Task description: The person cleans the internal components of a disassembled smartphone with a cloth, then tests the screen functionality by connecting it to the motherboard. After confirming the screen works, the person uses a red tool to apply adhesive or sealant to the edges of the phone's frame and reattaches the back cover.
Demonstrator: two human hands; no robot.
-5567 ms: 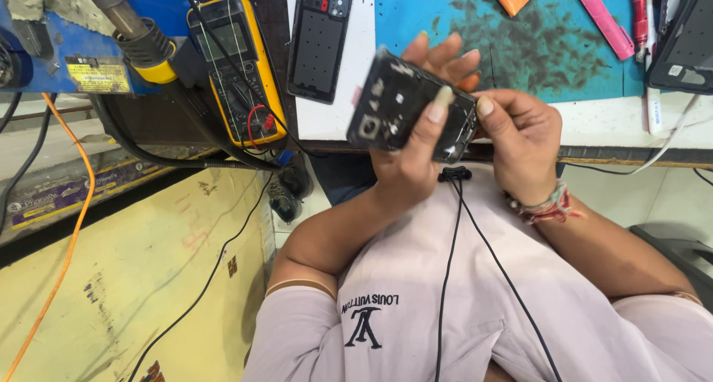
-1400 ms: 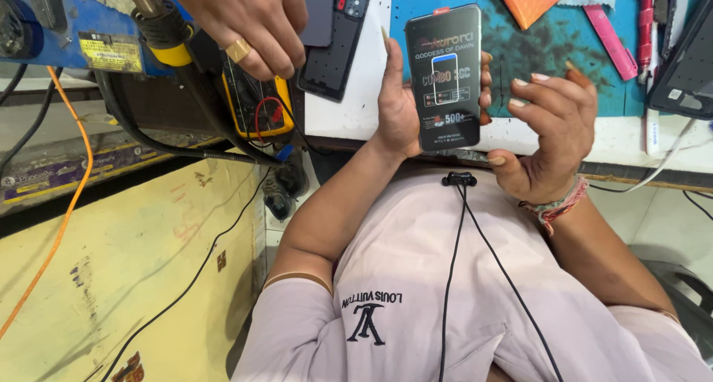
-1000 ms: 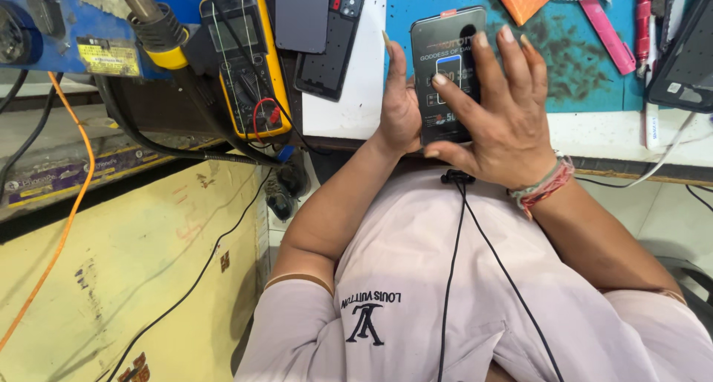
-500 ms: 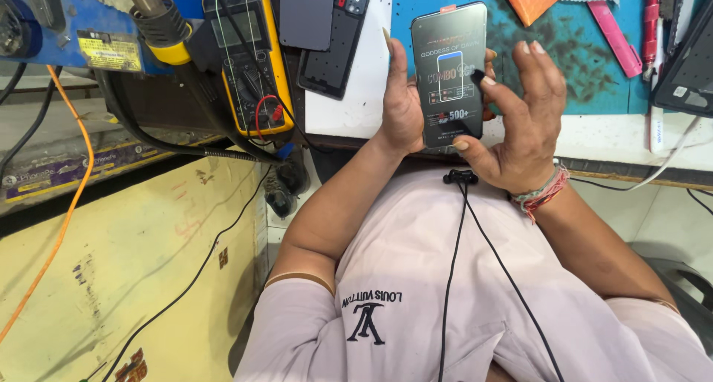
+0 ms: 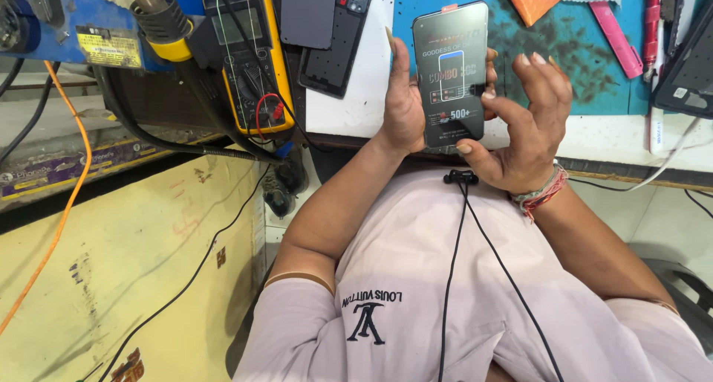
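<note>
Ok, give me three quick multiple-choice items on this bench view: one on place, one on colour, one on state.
1. Where is the smartphone?
A. flat on the mat
B. upright in the left hand
C. on the lap

2. What colour is the multimeter casing?
A. yellow
B. green
C. white

3. What is the phone's screen doing?
A. dark
B. cracked and blank
C. lit, showing graphics

Key: 1 B, the left hand grips its edge above the blue mat, the right hand beside it; 2 A, yellow shell around a grey display; 3 C, the display glows with a picture.
</note>
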